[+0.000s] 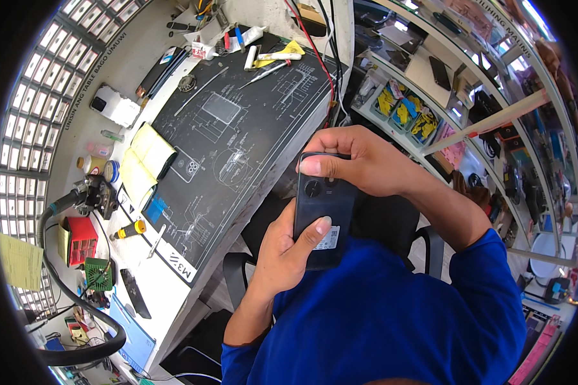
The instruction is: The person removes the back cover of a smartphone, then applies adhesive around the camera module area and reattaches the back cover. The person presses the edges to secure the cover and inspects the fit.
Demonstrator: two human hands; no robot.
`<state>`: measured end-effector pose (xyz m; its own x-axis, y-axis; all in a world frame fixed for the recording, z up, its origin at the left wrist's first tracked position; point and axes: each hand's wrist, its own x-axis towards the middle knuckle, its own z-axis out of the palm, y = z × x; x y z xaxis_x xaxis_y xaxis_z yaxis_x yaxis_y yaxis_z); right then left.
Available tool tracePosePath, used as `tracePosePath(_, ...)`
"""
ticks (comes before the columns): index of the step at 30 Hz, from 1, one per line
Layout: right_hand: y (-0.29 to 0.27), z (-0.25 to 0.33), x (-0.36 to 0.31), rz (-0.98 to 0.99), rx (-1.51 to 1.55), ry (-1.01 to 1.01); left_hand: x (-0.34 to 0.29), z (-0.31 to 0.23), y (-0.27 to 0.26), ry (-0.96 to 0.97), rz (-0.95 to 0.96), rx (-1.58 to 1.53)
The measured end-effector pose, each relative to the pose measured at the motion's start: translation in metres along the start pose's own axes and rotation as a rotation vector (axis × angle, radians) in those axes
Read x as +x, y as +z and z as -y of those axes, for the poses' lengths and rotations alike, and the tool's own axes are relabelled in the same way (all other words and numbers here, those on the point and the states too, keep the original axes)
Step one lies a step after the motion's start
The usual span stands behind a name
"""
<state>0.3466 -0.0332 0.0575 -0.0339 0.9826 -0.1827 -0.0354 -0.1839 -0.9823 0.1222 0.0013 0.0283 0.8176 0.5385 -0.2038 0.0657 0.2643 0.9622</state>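
A dark smartphone [322,204] is held in front of my chest, its back toward me. The back shows a round camera module near the top and a white sticker low down. My left hand [281,251] wraps the phone's left side and lower part, with the thumb lying across the back beside the sticker. At the top edge my right hand [366,160] pinches the phone, thumb on the back by the camera; its other fingers curl over the far side, partly hidden. The phone's screen faces away and cannot be seen.
The workbench at left carries a black mat [205,151] with white drawings, a yellow notepad [149,157], a yellow-handled screwdriver [130,230] and a green fan [99,274]. A bent black arm [42,256] stands at far left. Glass display shelves [475,119] line the right.
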Motion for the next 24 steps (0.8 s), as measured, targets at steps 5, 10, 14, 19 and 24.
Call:
tracePosePath(5,-0.003,0.007,-0.008,-0.046,0.088,-0.009,0.008,0.000,0.002,0.026,0.024,-0.028)
tracePosePath(10,-0.004,0.009,-0.009,-0.051,-0.164,-0.005,0.010,0.004,-0.004,0.003,0.050,0.010)
tracePosePath(14,-0.001,0.009,-0.001,-0.020,-0.147,0.013,0.006,0.006,-0.010,-0.014,0.044,-0.028)
tracePosePath(19,0.013,0.003,0.012,-0.096,-0.035,-0.336,-0.007,-0.006,-0.016,-0.076,-0.007,-0.240)
tracePosePath(24,0.009,0.032,0.023,-0.095,-1.050,-0.878,-0.019,-0.016,-0.023,-0.005,-0.133,-0.132)
